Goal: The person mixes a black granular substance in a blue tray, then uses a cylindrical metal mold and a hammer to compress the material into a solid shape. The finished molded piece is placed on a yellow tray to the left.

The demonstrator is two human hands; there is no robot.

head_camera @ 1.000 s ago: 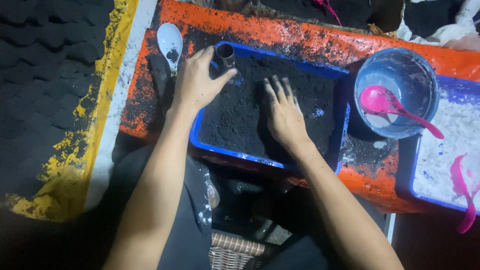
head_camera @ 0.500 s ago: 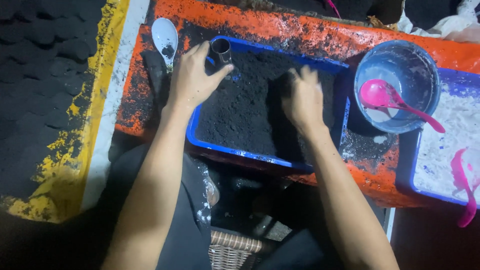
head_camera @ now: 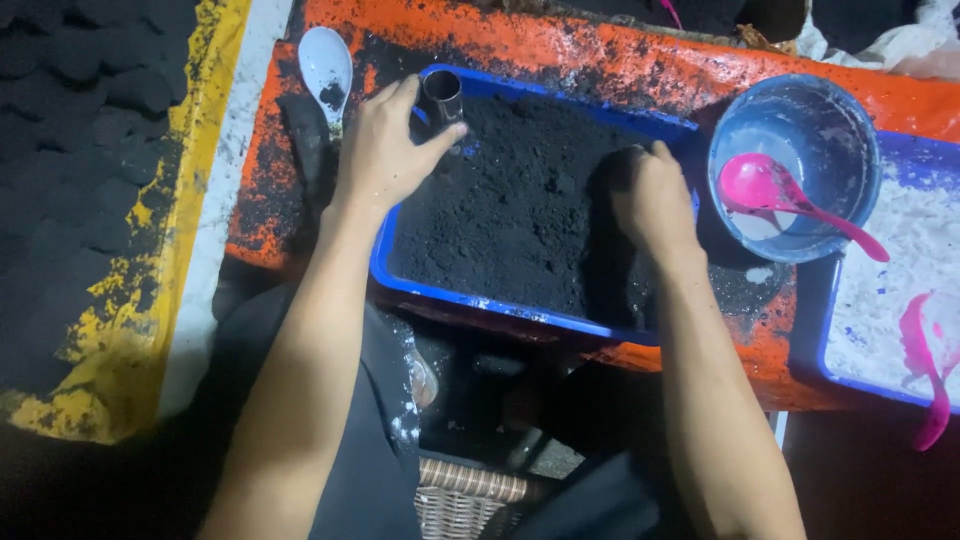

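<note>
The left hand [head_camera: 385, 150] has its grip closed around a small dark metal cylinder [head_camera: 441, 98] at the 11 o'clock corner of the blue tray [head_camera: 480, 300] filled with black powder [head_camera: 520, 210]. The right hand [head_camera: 655, 200] presses curled fingers into the powder at 3 o'clock, holding nothing distinct. A white spoon [head_camera: 326, 65] lies at 10 o'clock on the orange table [head_camera: 600, 55]; a blue bowl [head_camera: 800, 120] with a pink spoon [head_camera: 780, 195] stands at 2 o'clock.
</note>
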